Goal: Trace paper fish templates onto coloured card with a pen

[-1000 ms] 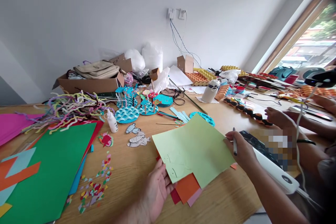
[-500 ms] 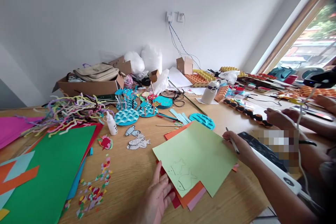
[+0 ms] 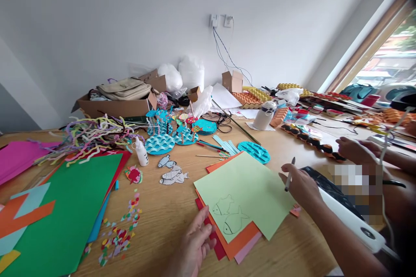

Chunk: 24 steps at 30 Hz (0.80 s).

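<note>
A pen [image 3: 290, 175] is held in the fingers of my right hand [image 3: 303, 185], tilted upright at the right corner of a light green paper sheet [image 3: 250, 186]. Two fish outlines [image 3: 234, 221] are drawn in dark line near the sheet's lower left. Beneath it, orange paper [image 3: 240, 242], red and pink sheets stick out. By the stack's left edge, my left hand [image 3: 197, 242] is open, its fingers loosely bent; whether they touch the red sheet I cannot tell. Cut-out paper fish [image 3: 173, 175] lie beyond it.
Green card [image 3: 71, 207] and confetti [image 3: 118, 238] lie on the left. A glue bottle [image 3: 141, 151], blue wavy discs [image 3: 159, 145] and pipe cleaners [image 3: 100, 136] are farther back. Another person's hands [image 3: 354, 150] work at the right, beside a white power bank-like device [image 3: 352, 218].
My left hand's thumb side has come off the green sheet's edge. The pen has swung in my right hand, its upper end now leaning right. The view has shifted slightly.
</note>
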Available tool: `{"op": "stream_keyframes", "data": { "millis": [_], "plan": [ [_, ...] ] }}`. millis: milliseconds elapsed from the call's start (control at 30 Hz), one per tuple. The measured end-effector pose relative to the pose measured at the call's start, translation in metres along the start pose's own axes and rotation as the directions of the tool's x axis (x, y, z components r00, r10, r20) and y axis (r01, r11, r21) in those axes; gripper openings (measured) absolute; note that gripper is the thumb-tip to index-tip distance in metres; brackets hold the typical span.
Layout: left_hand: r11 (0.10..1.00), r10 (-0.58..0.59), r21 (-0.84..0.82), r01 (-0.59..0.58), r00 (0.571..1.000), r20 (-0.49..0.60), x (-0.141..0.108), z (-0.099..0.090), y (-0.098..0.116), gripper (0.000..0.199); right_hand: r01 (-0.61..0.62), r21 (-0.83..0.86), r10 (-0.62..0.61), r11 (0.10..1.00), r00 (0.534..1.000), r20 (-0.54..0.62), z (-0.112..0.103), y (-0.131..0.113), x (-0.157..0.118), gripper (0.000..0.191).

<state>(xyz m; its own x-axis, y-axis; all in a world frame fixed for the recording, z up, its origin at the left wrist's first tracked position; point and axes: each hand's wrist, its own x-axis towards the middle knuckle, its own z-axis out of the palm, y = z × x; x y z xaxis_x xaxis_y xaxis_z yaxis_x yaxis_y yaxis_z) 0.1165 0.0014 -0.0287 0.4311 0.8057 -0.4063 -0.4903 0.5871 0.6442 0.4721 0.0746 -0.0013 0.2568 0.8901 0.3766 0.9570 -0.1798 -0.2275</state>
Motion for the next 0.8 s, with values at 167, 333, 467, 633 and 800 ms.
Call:
{"op": "stream_keyframes", "data": {
  "millis": [167, 333, 467, 633, 800],
  "plan": [
    [0.931, 0.170, 0.319, -0.180, 0.984, 0.058, -0.009, 0.000, 0.006, 0.026, 0.121, 0.144, -0.109, 0.982, 0.990, -0.093, -0.014, -0.047, -0.014, 0.023],
    [0.648, 0.183, 0.684, -0.335, 0.940, 0.287, -0.031, 0.010, 0.025, 0.020, 0.311, 0.371, -0.341, 0.875, 0.940, 0.016, -0.034, -0.135, -0.044, 0.025],
    [0.559, 0.302, 0.715, -0.421, 0.906, 0.298, -0.040, 0.008, 0.032, 0.021, 0.503, 0.560, -0.576, 0.659, 0.815, -0.054, -0.036, -0.199, -0.068, 0.029],
    [0.803, 0.188, 0.532, -0.268, 0.961, 0.201, -0.038, -0.006, 0.029, 0.044, 0.530, 0.654, -0.636, 0.540, 0.765, -0.096, -0.024, -0.247, -0.087, 0.036],
    [0.973, 0.069, 0.208, -0.103, 0.984, 0.165, -0.046, -0.012, 0.035, 0.031, 0.566, 0.635, -0.613, 0.527, 0.770, -0.177, -0.014, -0.265, -0.088, 0.040]
  ]
}}
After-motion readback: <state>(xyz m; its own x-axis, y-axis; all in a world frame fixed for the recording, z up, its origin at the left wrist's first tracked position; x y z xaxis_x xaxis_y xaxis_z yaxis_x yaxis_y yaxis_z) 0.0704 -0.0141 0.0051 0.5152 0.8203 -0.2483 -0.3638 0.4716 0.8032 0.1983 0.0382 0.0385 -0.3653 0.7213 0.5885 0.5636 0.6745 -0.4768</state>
